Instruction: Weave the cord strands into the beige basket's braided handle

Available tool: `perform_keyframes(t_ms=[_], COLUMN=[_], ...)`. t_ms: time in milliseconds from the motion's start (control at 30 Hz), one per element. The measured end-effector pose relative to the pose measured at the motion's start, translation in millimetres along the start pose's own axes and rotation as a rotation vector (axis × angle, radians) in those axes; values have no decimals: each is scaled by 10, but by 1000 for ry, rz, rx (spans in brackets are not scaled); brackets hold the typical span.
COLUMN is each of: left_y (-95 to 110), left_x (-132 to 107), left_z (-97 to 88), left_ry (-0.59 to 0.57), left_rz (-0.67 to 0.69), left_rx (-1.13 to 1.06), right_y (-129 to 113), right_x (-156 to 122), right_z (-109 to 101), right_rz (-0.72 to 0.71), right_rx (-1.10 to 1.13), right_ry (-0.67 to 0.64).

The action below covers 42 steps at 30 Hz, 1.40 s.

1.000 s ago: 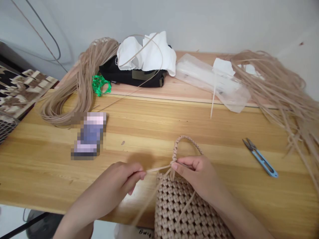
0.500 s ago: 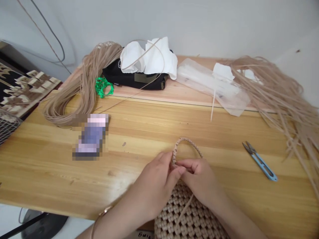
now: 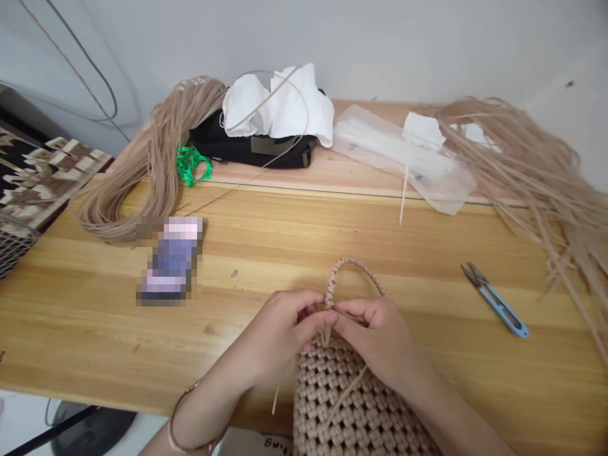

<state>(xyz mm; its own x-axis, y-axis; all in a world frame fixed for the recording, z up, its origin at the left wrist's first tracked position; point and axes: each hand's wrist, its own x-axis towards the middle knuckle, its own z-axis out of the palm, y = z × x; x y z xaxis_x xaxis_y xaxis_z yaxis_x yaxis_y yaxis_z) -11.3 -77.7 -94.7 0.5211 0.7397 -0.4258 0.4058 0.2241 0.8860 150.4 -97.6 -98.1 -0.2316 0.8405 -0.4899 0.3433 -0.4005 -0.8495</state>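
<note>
A woven bag of tan cord (image 3: pixel 342 392) lies on the wooden table (image 3: pixel 95 316), its top at my hands and its lower part past the table's near edge. Its braided handle (image 3: pixel 354 269) arches up beyond my fingers. My left hand (image 3: pixel 282 329) pinches a thin tan strand (image 3: pixel 325 332) where the handle meets the bag. My right hand (image 3: pixel 375 335) grips the handle's base from the other side. The fingers hide the exact binding there. Another loose strand (image 3: pixel 349 392) trails down across the weave.
Blue-handled thread snips (image 3: pixel 496 304) lie to the right. A coil of tan strands (image 3: pixel 142 183) and a pixelated object (image 3: pixel 171 259) are at left. Behind stand a black pouch (image 3: pixel 249 149) with white tissue (image 3: pixel 278 104), a plastic bag (image 3: pixel 403 155), and a loose strand heap (image 3: pixel 527 164).
My left hand has come back from the left, where it drew a strand out taut, and now sits close against my right hand at the handle's base.
</note>
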Motion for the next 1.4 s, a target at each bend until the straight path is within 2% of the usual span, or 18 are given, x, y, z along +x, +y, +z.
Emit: perform_keyframes(t_ms=[67,167,367,500,633,733,833,1033,1100,1267,1400], left_y=[-40,-62,-74,-63,-34,-27,-36,-71,-90,-134,-130], left_x=[10,27,42,38,46,51,45,27,29,20,-3], left_z=[-52,-73,-32,-25,-14,11,41,93,113,135,90], left_ry=[-88,-123,-41,-7,45,105,141,183,190,193,103], left_rz=[-1,-6,-49,-88,-215,-290,-293,-235,-230,-218,-177], left_rx=[-114,-158,-203,-226,-285,-308,-354,-369,-378,-467,-525], right_y=[10,8,-21,-22,-8,-6,-16,-17,-9,-10,-28], right_x=[5,8,-42,-139,-218,-251,-282,-354,-369,-385,-396], right_z=[-11,-34,-71,-79,-71,-49,-19,52,82,163,203], right_rz=[-4,-8,-54,-46,2,-21,-115,-545,-643,-712,-724], right_rx=[1,-3,-78,-210,-285,-329,-461,-960,-1111,-1302,-1322], right_ry=[-20,-36,-56,42,107,159,223,308,319,304,301])
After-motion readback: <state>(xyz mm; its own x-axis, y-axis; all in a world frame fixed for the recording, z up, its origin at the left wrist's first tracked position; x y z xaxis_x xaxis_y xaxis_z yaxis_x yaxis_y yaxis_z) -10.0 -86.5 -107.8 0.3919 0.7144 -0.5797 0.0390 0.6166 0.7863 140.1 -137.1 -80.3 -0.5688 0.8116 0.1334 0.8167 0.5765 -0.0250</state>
